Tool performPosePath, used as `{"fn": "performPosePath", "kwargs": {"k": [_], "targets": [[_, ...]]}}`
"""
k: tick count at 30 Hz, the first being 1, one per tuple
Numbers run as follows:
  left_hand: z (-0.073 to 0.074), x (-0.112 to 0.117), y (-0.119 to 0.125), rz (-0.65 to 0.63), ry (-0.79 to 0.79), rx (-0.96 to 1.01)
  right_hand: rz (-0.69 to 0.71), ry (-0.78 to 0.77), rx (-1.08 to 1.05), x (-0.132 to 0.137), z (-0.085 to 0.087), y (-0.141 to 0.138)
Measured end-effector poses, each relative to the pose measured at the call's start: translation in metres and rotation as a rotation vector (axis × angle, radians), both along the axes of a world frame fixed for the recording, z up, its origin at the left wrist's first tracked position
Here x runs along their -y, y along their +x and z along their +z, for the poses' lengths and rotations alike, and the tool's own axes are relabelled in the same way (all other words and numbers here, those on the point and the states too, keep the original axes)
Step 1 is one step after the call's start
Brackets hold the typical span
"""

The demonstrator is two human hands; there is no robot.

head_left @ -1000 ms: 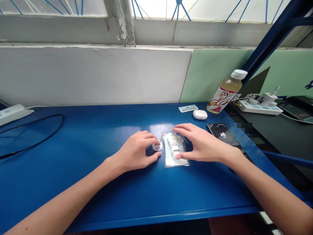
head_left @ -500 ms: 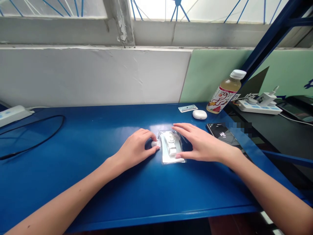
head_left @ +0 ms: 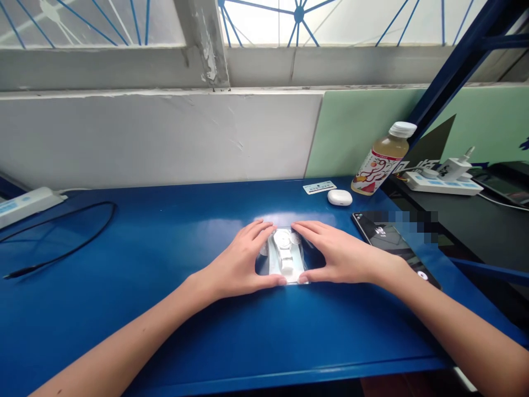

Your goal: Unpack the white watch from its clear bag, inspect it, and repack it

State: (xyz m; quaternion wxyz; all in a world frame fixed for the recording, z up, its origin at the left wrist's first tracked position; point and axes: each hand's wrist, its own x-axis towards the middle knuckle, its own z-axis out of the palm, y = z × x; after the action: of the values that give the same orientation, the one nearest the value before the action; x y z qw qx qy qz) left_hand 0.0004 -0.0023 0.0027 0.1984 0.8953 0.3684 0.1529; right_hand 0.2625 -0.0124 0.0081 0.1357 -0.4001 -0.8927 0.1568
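Note:
A clear flat packet [head_left: 276, 266] lies on the blue table between my hands, with a white wristwatch-like item [head_left: 286, 255] inside it. On its left side is my left hand [head_left: 243, 259], fingers spread in a wide curve, thumb at the lower edge and fingertips by the upper corner. My right hand [head_left: 330, 252] mirrors it on the right, thumb tip on the lower right corner and fingers at the top. Partly hidden behind my left fingers is a small whitish, clear piece [head_left: 263, 250] beside the packet.
To the right lie a black phone [head_left: 384, 237], a white earbud case [head_left: 339, 197] and a small printed card [head_left: 319, 187]. A drink bottle [head_left: 382, 160] leans by the blue frame post. A black cable [head_left: 82, 251] and a white power strip [head_left: 28, 205] are at left.
My left hand has let go of the small whitish piece and spread around the packet's left side. The packet has turned slightly and sits straighter. My right hand stays at its right side.

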Motion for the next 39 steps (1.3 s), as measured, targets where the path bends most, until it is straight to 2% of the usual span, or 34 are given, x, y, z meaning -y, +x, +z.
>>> {"fn": "performPosePath", "kwargs": {"k": [11,19,39], "targets": [[-0.0026,0.0005,0.0004,0.005,0.042,-0.049,-0.037,-0.051,0.063,-0.0007,0.0027,-0.0019],[0.0013,-0.0011,-0.0022,-0.066,0.064,-0.063,-0.034,-0.030,0.033,-0.0019,-0.0027,0.0007],[0.0020,-0.0008,-0.0016,-0.045,0.058,-0.105,-0.025,-0.014,0.041,-0.0014,-0.0020,0.0005]]}}
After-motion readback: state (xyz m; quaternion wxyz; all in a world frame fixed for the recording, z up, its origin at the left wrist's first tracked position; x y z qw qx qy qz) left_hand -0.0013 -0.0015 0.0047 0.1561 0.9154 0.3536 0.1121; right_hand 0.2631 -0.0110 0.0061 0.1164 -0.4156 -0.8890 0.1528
